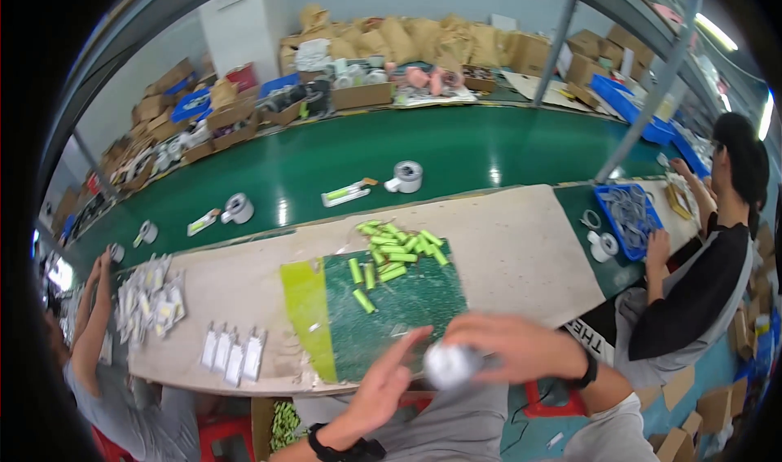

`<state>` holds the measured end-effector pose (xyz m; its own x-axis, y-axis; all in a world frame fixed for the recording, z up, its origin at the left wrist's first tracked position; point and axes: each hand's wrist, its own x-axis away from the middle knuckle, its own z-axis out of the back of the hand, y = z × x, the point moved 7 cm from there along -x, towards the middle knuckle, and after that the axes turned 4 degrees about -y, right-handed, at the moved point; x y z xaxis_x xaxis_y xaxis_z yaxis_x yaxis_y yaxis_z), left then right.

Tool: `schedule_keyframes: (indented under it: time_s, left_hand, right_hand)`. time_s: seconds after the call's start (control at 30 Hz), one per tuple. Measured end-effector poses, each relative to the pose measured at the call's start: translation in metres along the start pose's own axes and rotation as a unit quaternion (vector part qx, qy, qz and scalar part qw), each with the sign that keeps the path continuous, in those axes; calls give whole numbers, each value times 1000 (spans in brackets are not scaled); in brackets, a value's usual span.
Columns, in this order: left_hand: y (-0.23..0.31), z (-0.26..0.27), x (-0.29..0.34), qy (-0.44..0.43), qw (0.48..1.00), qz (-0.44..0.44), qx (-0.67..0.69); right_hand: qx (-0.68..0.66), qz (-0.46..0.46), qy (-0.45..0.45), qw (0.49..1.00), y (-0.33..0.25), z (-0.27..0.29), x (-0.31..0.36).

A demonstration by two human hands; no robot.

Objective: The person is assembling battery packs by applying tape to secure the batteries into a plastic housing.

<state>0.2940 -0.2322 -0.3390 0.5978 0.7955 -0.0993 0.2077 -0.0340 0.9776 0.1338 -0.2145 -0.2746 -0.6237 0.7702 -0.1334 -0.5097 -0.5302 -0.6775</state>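
Note:
My right hand (525,346) is wrapped round a white rounded part (450,364) at the near edge of the bench; motion smears the part, so its details cannot be read. Just left of it, my left hand (384,387) has its fingers stretched out and holds nothing that I can see. Beyond both hands lies a green mat (391,315) with a yellow-green strip along its left side. On the mat's far part is a loose heap of light-green cylindrical cells (395,246), some with thin wires.
Flat white pieces (235,353) lie left of the mat, beside a pile of bagged parts (152,299). White round housings (407,177) stand on the green conveyor (326,152). Co-workers sit at both sides; a blue basket (629,217) of grey parts is near the right one.

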Motion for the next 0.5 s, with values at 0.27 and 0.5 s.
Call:
schedule_keyframes:
  time_s: [0.27,0.5]
  left_hand:
    - [-14,73,130,357,916,-147,111]
    - [-21,89,140,392,918,-60,9]
  right_hand:
    - [-57,24,0,998,28,-57,-116]
    - [320,-8,95,943,115,-68,-227]
